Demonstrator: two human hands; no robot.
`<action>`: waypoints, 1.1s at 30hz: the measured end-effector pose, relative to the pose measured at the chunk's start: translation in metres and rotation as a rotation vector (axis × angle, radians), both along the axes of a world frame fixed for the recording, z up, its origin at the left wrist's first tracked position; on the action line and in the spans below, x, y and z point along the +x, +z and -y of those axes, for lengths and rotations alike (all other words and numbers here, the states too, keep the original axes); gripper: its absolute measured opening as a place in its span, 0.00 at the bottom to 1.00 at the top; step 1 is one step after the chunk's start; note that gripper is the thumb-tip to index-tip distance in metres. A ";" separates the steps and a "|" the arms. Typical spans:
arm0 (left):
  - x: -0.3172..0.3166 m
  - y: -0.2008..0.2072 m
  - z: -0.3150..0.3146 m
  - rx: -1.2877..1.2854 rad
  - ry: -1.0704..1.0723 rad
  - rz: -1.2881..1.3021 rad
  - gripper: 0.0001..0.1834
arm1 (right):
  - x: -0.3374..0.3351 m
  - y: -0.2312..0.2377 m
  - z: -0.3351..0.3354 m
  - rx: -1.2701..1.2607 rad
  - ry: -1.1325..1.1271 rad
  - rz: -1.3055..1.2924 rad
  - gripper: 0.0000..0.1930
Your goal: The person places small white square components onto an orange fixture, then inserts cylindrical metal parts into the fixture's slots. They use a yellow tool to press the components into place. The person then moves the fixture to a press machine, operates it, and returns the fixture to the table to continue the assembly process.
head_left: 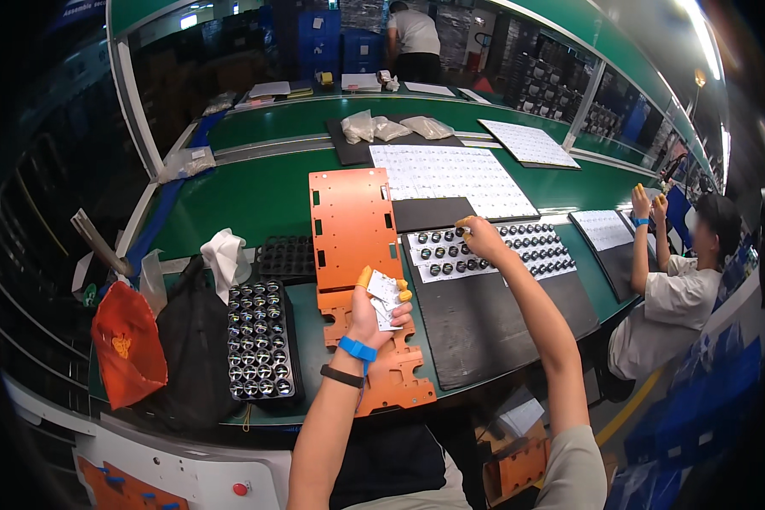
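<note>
My left hand [382,310], with yellow finger cots and a blue wrist strap, is closed around a few small white circuit boards [384,293] above the orange perforated plate [351,223]. My right hand [483,241] reaches to the white board panel [453,269] on a black foam mat [489,327]. Its fingers pinch a small black round part at the upper row; the fingertips partly hide it. Several black round parts [436,269] stand in rows on this panel, left and right of my right forearm.
A black tray [263,340] of shiny round lenses stands left of the orange plate, with a darker tray [286,257] behind it. Farther back lie a large white board panel [450,178] and plastic bags [391,127]. An orange bag [129,344] hangs at left. A co-worker [684,280] sits at right.
</note>
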State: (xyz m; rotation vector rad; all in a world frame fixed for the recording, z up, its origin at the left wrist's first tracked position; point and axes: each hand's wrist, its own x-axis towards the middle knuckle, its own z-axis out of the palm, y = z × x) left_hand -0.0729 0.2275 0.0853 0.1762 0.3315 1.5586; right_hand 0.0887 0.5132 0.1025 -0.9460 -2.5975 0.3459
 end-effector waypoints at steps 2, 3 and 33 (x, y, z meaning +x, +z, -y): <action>0.001 0.004 0.002 0.009 0.004 0.017 0.33 | 0.000 -0.001 0.001 0.003 -0.003 -0.003 0.15; 0.001 0.004 0.001 0.011 -0.002 0.016 0.33 | 0.001 -0.002 0.001 0.041 -0.002 0.003 0.15; -0.001 -0.001 -0.001 0.010 -0.016 -0.003 0.35 | -0.025 -0.007 0.002 0.205 0.094 0.048 0.11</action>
